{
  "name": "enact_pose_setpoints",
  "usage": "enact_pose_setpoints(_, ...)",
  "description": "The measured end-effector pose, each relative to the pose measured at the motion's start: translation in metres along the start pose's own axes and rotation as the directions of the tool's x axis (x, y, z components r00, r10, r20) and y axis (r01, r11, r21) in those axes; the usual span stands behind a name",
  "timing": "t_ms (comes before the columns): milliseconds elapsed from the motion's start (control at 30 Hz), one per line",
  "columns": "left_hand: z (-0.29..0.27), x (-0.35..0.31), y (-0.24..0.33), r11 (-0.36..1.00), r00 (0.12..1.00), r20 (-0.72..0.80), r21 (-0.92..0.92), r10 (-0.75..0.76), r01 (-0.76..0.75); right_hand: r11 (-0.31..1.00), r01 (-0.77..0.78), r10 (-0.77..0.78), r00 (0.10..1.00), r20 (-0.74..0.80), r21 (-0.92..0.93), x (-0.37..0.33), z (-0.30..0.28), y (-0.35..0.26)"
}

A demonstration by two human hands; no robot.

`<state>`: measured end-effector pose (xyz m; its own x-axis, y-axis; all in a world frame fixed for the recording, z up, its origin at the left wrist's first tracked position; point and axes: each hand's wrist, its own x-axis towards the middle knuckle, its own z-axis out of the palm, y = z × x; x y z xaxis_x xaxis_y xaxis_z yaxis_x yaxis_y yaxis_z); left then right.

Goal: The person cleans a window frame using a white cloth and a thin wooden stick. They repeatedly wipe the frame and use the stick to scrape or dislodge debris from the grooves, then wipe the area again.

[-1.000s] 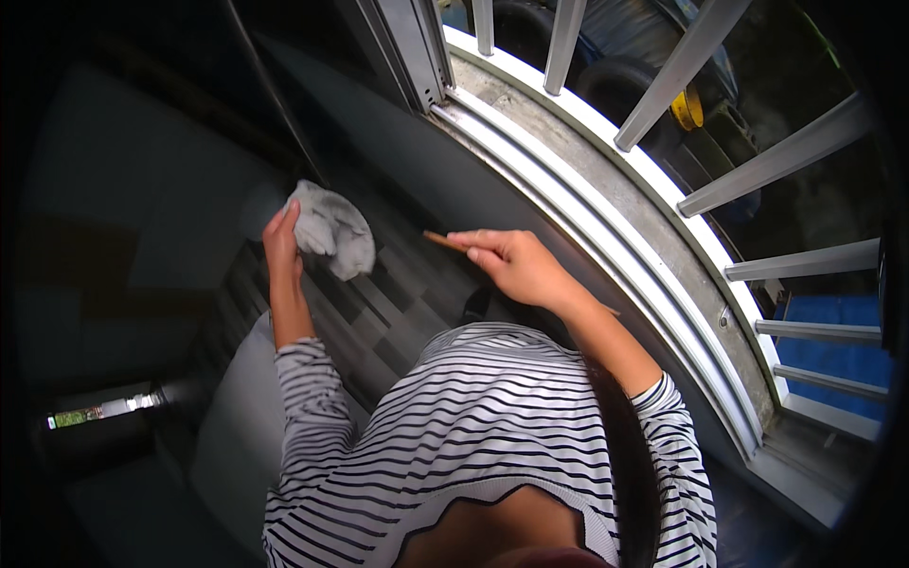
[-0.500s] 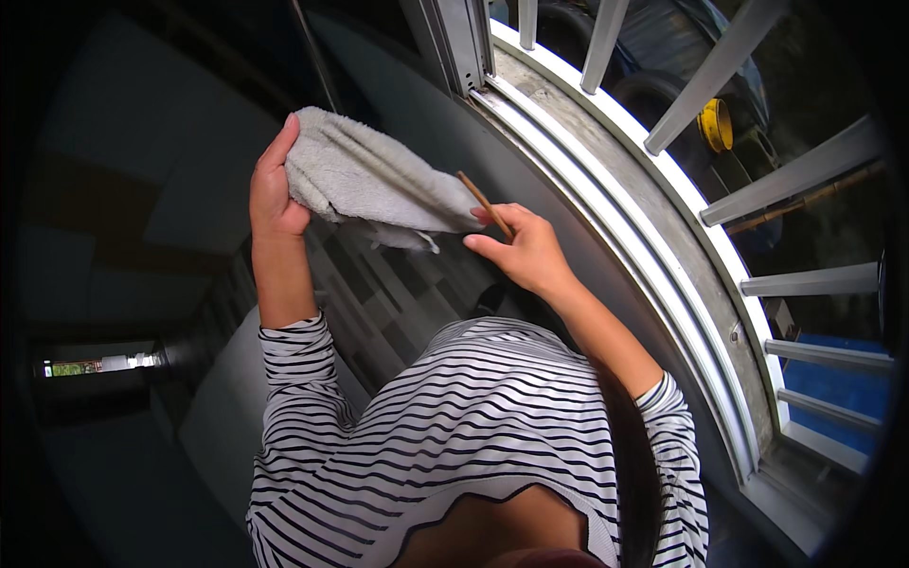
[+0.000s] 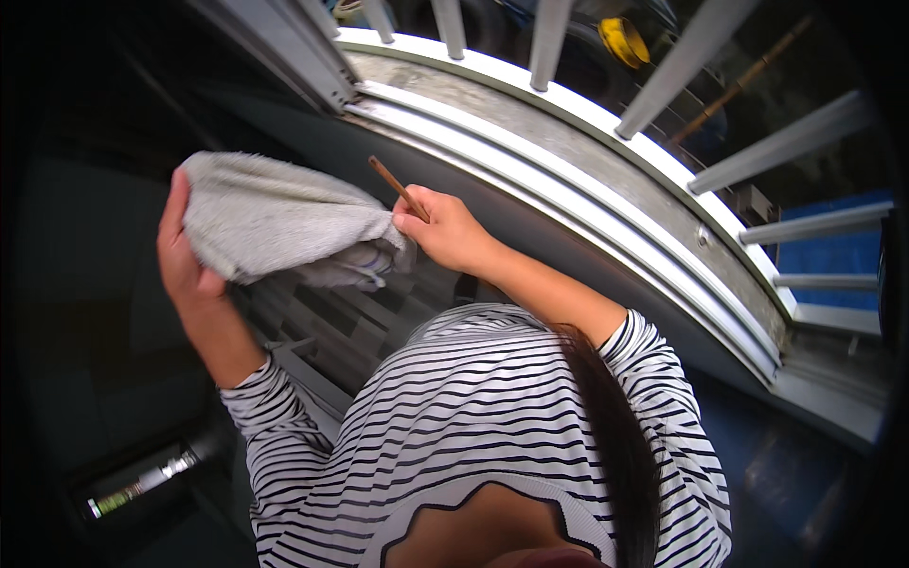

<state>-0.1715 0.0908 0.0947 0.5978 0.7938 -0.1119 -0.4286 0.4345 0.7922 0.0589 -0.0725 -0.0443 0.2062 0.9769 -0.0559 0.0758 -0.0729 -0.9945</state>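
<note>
A grey-white cloth (image 3: 284, 213) stretches between my two hands, bunched toward its right end. My left hand (image 3: 187, 254) is closed on the cloth's left end, with most of its fingers hidden behind the fabric. At the other end, my right hand (image 3: 450, 227) pinches the gathered corner. The same hand holds a thin brown wooden stick (image 3: 388, 177), whose free end points up and left past the fingers. A loose fold with a pale tag-like strip hangs under the cloth.
To the right and ahead runs a white sliding-window track (image 3: 568, 204) beside a concrete sill (image 3: 530, 118). White bars (image 3: 653, 90) stand beyond it. Outside are a yellow round object (image 3: 623, 43) and a blue sheet (image 3: 833, 251). Below lies a patterned grey floor (image 3: 350, 327).
Both hands and the cloth have moved left in the picture as the view turned. My right fingers, looser before, now close on the cloth's corner along with the stick.
</note>
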Motion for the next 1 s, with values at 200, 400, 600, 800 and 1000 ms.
enact_pose_setpoints(200,-0.024,0.001,0.024,0.984,0.989,-0.148,0.18,0.024,0.003,0.987,-0.064,0.042,0.988,0.15,0.145,-0.047,-0.056,-0.078)
enact_pose_setpoints(400,0.02,0.02,0.021,0.961,0.993,0.014,0.252,0.117,-0.116,0.961,0.212,-0.246,0.95,-0.194,-0.179,-0.111,-0.107,-0.161)
enact_pose_setpoints(600,0.127,0.047,-0.036,0.889,0.943,0.275,0.361,0.187,-0.282,0.625,0.13,-0.647,0.638,-0.417,-0.769,-0.197,-0.17,-0.205)
enact_pose_setpoints(800,0.182,0.091,-0.166,0.734,0.881,0.469,0.579,0.057,-0.356,0.494,-0.163,-0.661,0.568,-0.491,-0.854,-0.243,-0.203,-0.184)
enact_pose_setpoints(1000,0.176,0.113,-0.244,0.052,0.552,0.82,0.551,0.154,-0.833,0.304,-0.705,-0.203,0.609,-0.767,-0.641,-0.248,-0.226,-0.112)
